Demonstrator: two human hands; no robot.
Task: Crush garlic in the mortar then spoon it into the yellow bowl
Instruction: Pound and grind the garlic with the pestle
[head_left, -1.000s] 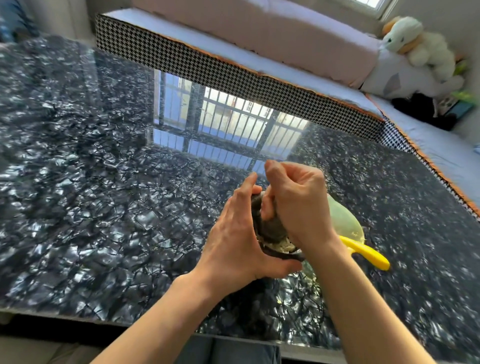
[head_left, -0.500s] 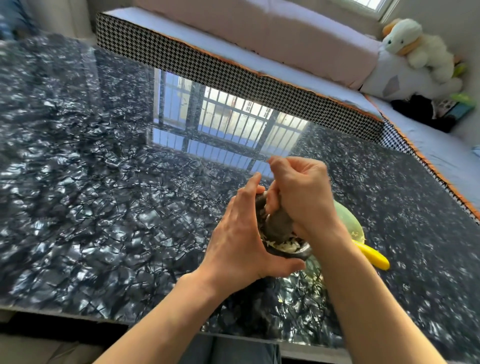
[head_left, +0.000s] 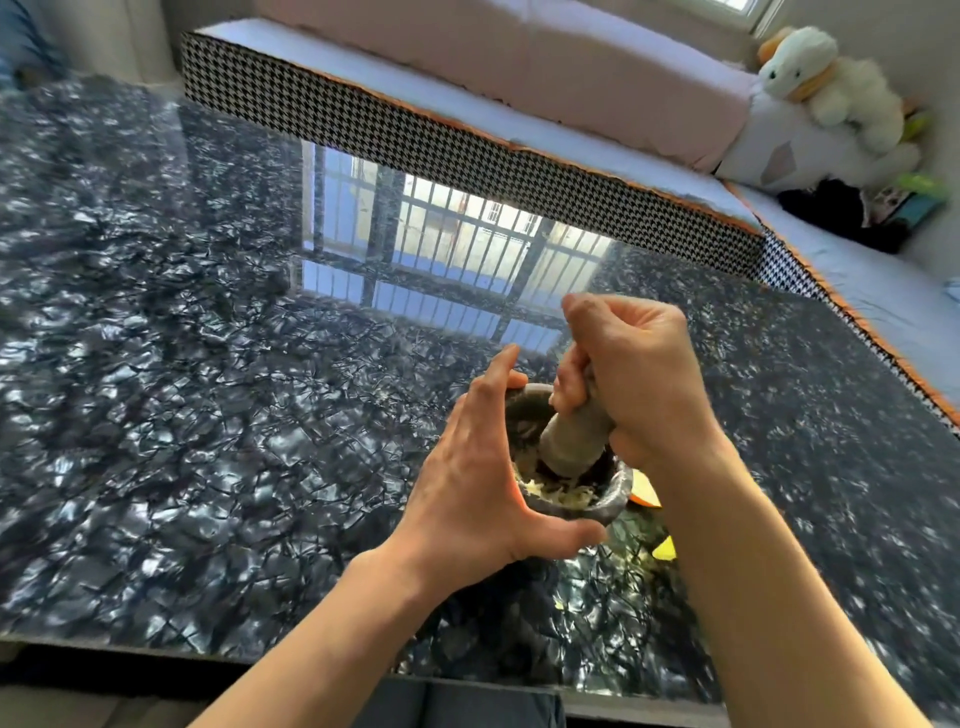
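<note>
1. A person pounds garlic (head_left: 558, 496) in a dark stone mortar (head_left: 615, 491) standing on a glossy black marbled tabletop (head_left: 208, 415), near its front edge.

2. The right hand (head_left: 634, 374) is clenched in a fist around the upper shaft of a grey pestle (head_left: 571, 439), fingers wrapped tight and thumb on top. The tool's thick end is down in the bowl of the mortar, tilted toward the near wall.

3. The left hand (head_left: 483, 478) braces the mortar's left side, fingers spread wide and curved along the outer wall, thumb hooked under the near rim.

4. Pale, partly broken garlic lies against the near inner wall. It looks coarse, so the crushing step appears unfinished.

5. To do it well, short presses with a twist should work better than hard blows. The bracing hand matters, as a smooth tabletop may let the mortar slide.

6. Both forearms reach in from the bottom of the view, the right one crossing in front of yellow slivers (head_left: 644, 493) just behind the mortar. These are probably the yellow bowl or spoon, though too little shows to tell.
</note>
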